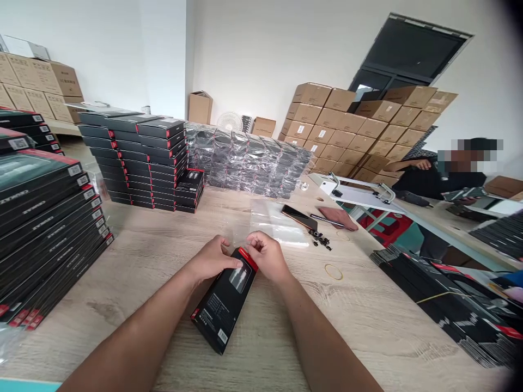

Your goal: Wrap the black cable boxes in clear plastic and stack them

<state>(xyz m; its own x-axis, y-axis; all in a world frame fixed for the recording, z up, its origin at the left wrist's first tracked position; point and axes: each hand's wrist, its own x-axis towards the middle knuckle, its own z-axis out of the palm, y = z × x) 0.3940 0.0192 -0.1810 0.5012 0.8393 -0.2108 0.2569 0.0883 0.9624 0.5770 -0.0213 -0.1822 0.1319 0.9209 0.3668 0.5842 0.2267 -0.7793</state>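
Note:
A flat black product box (225,299) with red end trim lies on the wooden table (143,256) in front of me. My left hand (212,258) rests curled on its far end, fingers closed against the box. My right hand (266,255) pinches at the red top edge, where a clear plastic sleeve (274,220) meets the box. The sleeve lies flat just beyond my fingers.
Stacks of black boxes stand at the left (44,228) and back left (139,158), with wrapped bundles (249,163) behind. A phone (299,216), small black parts (321,238) and a rubber band (333,271) lie to the right. Another person (445,174) sits far right beside cardboard cartons (359,130).

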